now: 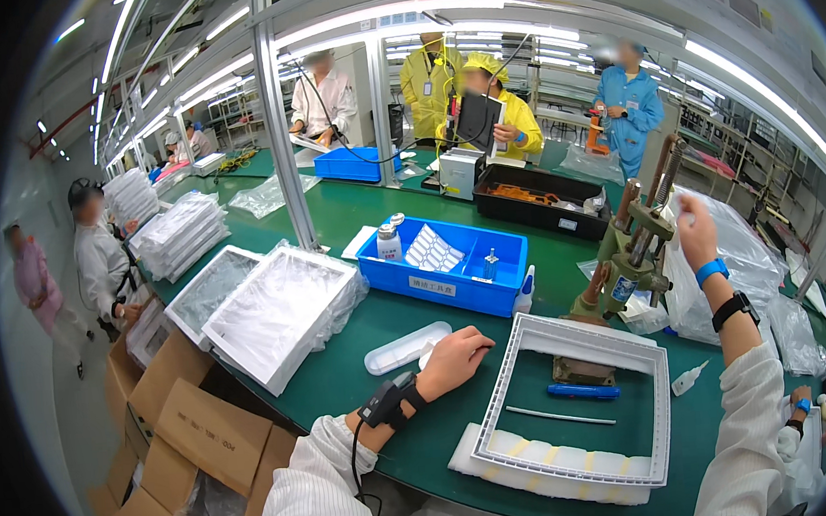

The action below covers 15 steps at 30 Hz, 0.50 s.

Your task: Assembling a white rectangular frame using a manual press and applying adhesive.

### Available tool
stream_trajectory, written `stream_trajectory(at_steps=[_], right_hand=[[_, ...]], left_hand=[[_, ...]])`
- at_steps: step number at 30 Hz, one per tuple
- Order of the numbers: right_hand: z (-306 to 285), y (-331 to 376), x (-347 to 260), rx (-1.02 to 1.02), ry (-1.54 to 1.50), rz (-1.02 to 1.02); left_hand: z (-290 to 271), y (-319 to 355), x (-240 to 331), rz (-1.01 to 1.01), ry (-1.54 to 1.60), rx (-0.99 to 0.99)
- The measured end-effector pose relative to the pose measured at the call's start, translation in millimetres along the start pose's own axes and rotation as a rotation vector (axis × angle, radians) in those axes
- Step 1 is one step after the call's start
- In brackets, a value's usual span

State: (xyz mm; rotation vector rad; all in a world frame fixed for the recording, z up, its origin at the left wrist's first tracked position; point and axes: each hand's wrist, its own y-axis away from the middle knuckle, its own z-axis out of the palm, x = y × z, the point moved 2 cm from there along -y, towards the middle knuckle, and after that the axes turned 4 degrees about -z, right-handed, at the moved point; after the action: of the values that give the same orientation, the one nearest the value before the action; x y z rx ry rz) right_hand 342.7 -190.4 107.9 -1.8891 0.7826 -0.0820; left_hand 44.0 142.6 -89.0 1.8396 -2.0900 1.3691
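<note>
A white rectangular frame (583, 331) lies at the near right of the table (417, 471), its near rail over a pale foam block (576, 449). Within its opening show a blue pen-like tool (584, 391), a thin white rod (562, 415) and the dark metal base (585, 370) of a green hand press (626, 269), which stands just beyond the far rail.

The left hand (452, 360) is palm down to the left of the frame, apart from it, fingers together and loosely bent; whether they pinch anything cannot be told. A clear plastic case (407, 347) lies just left of it. The right hand (698, 231) is raised beside the press on its right, fingers curled; the view does not show whether it grips a handle.

Right of the frame lies a small white dropper bottle (690, 378). Farther back, a blue tray (448, 294) holds white bottles (389, 245) and a white perforated sheet (433, 248). At left sits a plastic-wrapped stack of white frames (279, 309), with open cardboard boxes (211, 426) nearer, beside the table.
</note>
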Motion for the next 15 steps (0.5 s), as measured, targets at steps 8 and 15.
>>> stream_trajectory(at_steps=[8, 15], right_hand=[[-3.2, -25.7, -89.2, -0.275, 0.555, -0.464], [7.0, -27.3, -91.3, -0.411, 0.612, -0.363]], left_hand=[[-0.8, 2.8, -1.1, 0.007, -0.007, -0.007], [0.2, 1.7, -2.9, 0.018, 0.006, -0.005]])
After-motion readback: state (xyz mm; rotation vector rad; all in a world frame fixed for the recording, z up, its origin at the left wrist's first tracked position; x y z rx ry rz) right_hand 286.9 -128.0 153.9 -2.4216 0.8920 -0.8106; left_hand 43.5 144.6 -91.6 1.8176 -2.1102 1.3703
